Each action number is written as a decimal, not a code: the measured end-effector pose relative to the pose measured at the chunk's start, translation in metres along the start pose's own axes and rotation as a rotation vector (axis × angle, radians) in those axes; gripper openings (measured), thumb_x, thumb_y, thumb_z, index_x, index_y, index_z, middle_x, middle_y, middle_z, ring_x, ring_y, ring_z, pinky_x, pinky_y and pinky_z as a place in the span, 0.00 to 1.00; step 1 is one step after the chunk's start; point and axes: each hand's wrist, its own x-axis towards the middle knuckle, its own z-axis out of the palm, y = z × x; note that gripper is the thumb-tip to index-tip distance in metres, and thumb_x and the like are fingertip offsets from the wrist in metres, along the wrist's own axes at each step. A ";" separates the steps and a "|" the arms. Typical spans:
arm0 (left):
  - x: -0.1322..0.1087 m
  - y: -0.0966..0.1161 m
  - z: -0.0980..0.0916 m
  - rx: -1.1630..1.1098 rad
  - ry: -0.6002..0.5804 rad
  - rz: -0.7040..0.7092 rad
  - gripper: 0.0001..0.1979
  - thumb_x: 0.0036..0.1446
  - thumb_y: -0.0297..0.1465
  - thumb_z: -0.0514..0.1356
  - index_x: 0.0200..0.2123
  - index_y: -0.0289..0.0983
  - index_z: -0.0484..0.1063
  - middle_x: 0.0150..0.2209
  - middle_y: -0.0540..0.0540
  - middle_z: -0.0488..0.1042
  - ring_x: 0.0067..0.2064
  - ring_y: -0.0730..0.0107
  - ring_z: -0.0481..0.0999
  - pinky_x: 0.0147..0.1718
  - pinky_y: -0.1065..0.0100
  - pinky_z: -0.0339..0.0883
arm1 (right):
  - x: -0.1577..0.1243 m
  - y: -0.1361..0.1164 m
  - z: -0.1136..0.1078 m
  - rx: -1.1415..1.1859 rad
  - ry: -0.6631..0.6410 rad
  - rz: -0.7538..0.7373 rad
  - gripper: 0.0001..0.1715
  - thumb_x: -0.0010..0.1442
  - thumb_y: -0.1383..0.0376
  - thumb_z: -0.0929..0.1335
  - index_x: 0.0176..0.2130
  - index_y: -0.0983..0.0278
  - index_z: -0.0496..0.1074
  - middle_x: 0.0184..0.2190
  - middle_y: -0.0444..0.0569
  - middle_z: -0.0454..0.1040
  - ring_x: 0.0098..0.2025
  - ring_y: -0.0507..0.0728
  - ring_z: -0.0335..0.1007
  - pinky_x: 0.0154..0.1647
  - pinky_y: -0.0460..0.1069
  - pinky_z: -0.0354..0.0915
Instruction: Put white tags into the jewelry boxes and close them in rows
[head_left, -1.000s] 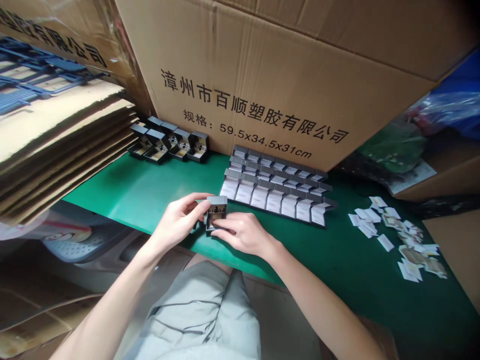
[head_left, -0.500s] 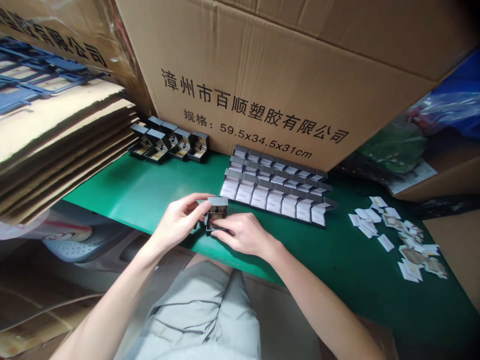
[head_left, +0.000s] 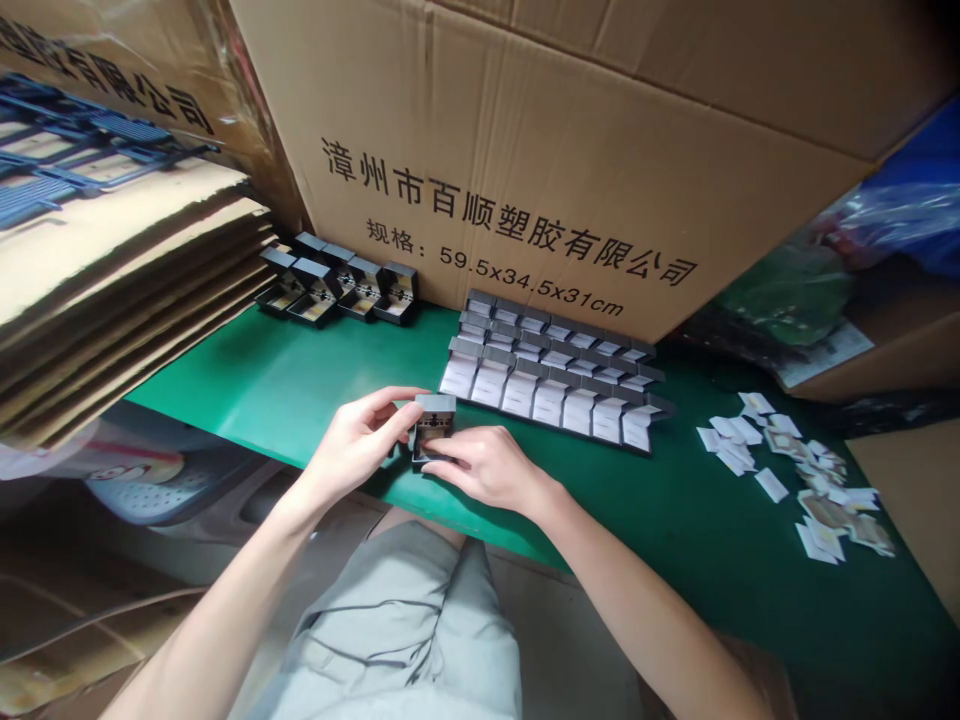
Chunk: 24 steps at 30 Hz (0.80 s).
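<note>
Box [head_left: 435, 418] out front of the carton [head_left: 510, 130]: black, lid up, kinda brownish inside. Left hand [head_left: 358, 434] pinches it; right hand [head_left: 491, 468] touches, can't tell if gripping.

In front of you, the large brown rectangular cardboard carton [head_left: 525, 130] reads "漳州市百顺塑胶有限公司", with "规格: 59.5x34.5x31cm" beneath; to your left, the brown film-covered cardboard carton [head_left: 150, 60] shows "有限公司" legibly.

The held box [head_left: 435, 415] seems smooth plastic; the table [head_left: 300, 380] is glossy, the carton [head_left: 517, 130] matt cardboard, the shorts [head_left: 412, 615] creased cloth.
</note>
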 end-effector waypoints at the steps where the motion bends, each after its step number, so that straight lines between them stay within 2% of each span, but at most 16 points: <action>1: 0.000 0.000 0.000 0.002 -0.002 0.000 0.24 0.61 0.49 0.62 0.49 0.37 0.79 0.26 0.51 0.74 0.29 0.70 0.69 0.29 0.72 0.63 | 0.000 0.000 0.000 0.002 -0.003 0.001 0.16 0.71 0.54 0.67 0.49 0.60 0.79 0.37 0.48 0.83 0.36 0.54 0.77 0.37 0.45 0.62; 7: 0.000 0.002 -0.001 0.004 0.001 0.005 0.24 0.61 0.49 0.62 0.49 0.37 0.79 0.27 0.51 0.75 0.29 0.71 0.70 0.30 0.72 0.64 | 0.000 -0.002 -0.002 0.020 -0.005 0.008 0.15 0.71 0.55 0.67 0.48 0.59 0.79 0.38 0.48 0.84 0.37 0.54 0.78 0.37 0.45 0.63; 20: 0.000 0.002 0.000 0.026 0.011 0.022 0.23 0.61 0.49 0.62 0.49 0.37 0.79 0.27 0.50 0.76 0.28 0.70 0.72 0.29 0.72 0.66 | 0.000 -0.006 -0.001 0.012 -0.005 0.059 0.16 0.69 0.57 0.69 0.54 0.57 0.78 0.43 0.48 0.84 0.40 0.55 0.80 0.39 0.46 0.64; 24: 0.000 0.001 0.000 0.027 0.007 0.021 0.24 0.61 0.49 0.62 0.49 0.36 0.79 0.27 0.49 0.77 0.28 0.69 0.72 0.29 0.72 0.66 | 0.001 -0.007 -0.002 0.009 -0.012 0.080 0.15 0.68 0.57 0.70 0.52 0.58 0.78 0.39 0.47 0.84 0.36 0.54 0.78 0.35 0.46 0.62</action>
